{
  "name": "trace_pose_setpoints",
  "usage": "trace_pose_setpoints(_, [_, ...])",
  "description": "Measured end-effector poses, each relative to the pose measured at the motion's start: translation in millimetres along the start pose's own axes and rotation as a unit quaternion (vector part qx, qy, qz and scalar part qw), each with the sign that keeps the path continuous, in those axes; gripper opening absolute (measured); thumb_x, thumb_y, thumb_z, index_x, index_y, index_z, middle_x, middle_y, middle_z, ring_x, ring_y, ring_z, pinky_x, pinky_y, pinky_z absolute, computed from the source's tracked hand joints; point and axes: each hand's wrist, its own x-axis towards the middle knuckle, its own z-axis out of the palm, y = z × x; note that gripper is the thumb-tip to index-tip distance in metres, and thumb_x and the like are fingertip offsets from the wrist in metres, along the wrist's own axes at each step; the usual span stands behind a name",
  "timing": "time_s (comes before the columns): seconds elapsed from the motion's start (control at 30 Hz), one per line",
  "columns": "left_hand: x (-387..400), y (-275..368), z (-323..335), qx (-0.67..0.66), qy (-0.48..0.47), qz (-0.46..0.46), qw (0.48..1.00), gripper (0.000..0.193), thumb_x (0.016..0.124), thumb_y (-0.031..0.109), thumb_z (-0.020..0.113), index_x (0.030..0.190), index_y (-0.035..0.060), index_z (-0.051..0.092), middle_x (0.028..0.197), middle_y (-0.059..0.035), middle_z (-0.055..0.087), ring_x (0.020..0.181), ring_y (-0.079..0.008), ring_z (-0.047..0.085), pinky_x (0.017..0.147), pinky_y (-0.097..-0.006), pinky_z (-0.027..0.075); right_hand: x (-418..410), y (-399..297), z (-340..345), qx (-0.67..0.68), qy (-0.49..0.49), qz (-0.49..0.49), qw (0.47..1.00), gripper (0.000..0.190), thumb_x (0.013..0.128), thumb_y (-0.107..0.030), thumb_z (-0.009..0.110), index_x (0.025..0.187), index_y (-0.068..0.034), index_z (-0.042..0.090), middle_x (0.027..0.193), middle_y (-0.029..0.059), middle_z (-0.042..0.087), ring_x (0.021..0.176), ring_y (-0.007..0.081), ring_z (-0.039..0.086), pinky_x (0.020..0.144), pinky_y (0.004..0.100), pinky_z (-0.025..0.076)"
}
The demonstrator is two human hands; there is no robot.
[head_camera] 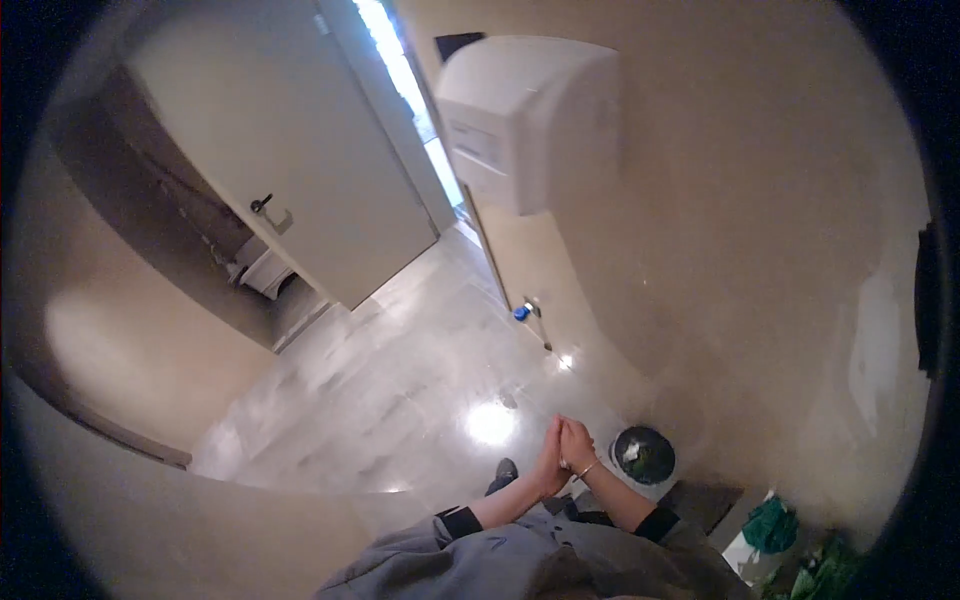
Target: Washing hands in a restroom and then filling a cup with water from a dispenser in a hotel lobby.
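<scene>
My left hand (552,461) and my right hand (577,444) are pressed against each other in front of my body, low in the head view. A thin bracelet (589,470) circles the wrist on the picture's right. Whether anything small lies between the palms is hidden. Both forearms come out of dark cuffs on a grey garment (510,562). Just right of the hands, a round black waste bin (643,454) stands on the floor by the wall, with some light-coloured litter in it. A dark shoe (505,472) shows below the forearm on the left.
A white wall-mounted dispenser (525,120) hangs ahead. A pale door (300,142) with a black handle (261,203) stands ajar at the left, a white toilet (266,274) behind it. A blue-capped item (521,313) is at the wall's foot. Green items (770,523) lie at lower right.
</scene>
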Motion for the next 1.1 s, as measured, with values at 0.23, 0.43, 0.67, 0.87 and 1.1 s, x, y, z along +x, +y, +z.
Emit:
trace_pose_setpoints(0.23, [-40,169,-100,0.431,0.036,0.142,0.89,0.061,0.093,0.059,0.047,0.083,0.0023,0.068,0.072,-0.0066,0.067,0.077,-0.0151,0.066,0.067,-0.0301,0.049,154,-60,114,0.396,-0.29,0.115,0.864,0.047,0.1,-0.038,0.041,0.097,0.003,0.063,0.094,0.0182,0.068,0.092,0.0261,0.067,0.088,0.0389,0.051])
trace_pose_setpoints(0.43, [-97,352,-172,0.22,0.086,0.226,0.945,0.044,0.096,0.038,0.055,0.068,0.004,0.056,0.043,-0.0045,0.05,0.027,-0.0175,0.044,0.027,-0.028,0.032,175,-217,286,0.454,-0.567,0.168,0.667,0.049,0.102,-0.034,0.035,0.126,0.005,0.052,0.125,0.0216,0.057,0.114,0.0264,0.058,0.1,0.0395,0.046])
trace_pose_setpoints(0.67, [-71,489,-267,0.031,0.11,0.407,0.906,0.036,0.1,0.033,0.048,0.076,0.0064,0.052,0.051,-0.0041,0.053,0.04,-0.0162,0.052,0.038,-0.0289,0.043,284,-257,439,0.525,-0.457,0.209,0.687,0.051,0.102,-0.033,0.034,0.137,0.002,0.042,0.133,0.0202,0.053,0.127,0.0267,0.049,0.107,0.0403,0.04])
trace_pose_setpoints(0.87, [-23,612,-264,0.017,0.162,0.561,0.812,0.059,0.102,0.048,0.039,0.145,0.0078,0.034,0.151,-0.0122,0.034,0.14,-0.0237,0.032,0.115,-0.0426,0.025,386,-324,486,0.298,-0.322,-0.173,0.882,0.061,0.101,-0.041,0.03,0.149,-0.003,0.026,0.153,0.0171,0.031,0.142,0.0304,0.029,0.116,0.0459,0.02])
trace_pose_setpoints(1.1, [90,779,-264,-0.044,-0.028,0.397,0.916,0.06,0.104,0.045,0.024,0.155,0.0136,0.015,0.16,-0.0068,0.017,0.147,-0.0258,0.017,0.12,-0.0412,0.015,569,-325,544,0.174,-0.23,-0.225,0.931,0.067,0.094,-0.046,0.04,0.152,-0.014,0.026,0.157,0.0125,0.022,0.147,0.034,0.011,0.116,0.0556,0.003])
